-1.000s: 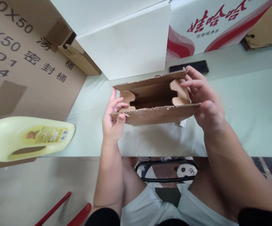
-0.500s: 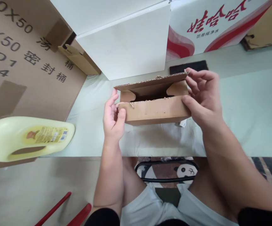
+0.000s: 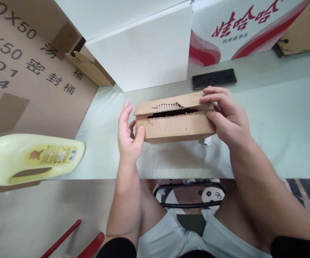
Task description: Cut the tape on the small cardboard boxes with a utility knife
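Cardboard box (image 3: 175, 123) (corrugated, oblong) pressed between both hands; flaps nearly meeting.

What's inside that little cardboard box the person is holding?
Only a dark slit shows along the top of the cardboard box; whatever is inside is hidden. The left hand and right hand hold its ends.

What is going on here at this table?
A seated person holds a small cardboard box on the pale green table with both hands. The left hand braces its left end; the right hand presses the top flaps down. The flaps are almost shut, with a dark slit between them. A phone lies behind the box.
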Demonstrator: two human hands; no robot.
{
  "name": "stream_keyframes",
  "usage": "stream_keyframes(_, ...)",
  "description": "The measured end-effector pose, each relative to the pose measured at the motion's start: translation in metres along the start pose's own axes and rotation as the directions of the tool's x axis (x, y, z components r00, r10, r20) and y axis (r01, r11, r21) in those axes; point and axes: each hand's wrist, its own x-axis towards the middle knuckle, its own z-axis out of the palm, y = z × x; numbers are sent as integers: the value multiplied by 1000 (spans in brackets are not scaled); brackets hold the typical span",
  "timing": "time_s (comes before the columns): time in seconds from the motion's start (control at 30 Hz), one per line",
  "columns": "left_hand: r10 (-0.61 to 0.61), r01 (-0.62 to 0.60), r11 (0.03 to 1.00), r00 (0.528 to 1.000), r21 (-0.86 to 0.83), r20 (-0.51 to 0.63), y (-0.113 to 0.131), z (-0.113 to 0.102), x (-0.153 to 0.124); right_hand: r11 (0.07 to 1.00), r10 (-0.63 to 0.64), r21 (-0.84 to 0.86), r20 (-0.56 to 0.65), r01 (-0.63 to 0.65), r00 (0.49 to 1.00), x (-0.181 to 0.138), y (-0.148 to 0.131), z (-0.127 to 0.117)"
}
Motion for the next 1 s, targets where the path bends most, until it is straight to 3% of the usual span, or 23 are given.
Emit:
stream_keyframes(0.2,30,-31,1000,999,4,42,-3,4,1,999,21,-33,-13,-21,1000,0,6,-1)
stream_keyframes(0.43,46,-61,993,988,-98,-145,-7,26,-3,999,42,-26,-45,-43,998,1,10,2)
stream_keyframes(0.73,74,-84,995,980,-47,-183,-7,28,-3,999,29,-35,-125,-33,992,1,7,7)
stream_keyframes(1.0,158,-155,987,969,34,-189,-9,27,-1,998,53,-21,-97,-56,994,0,8,7)
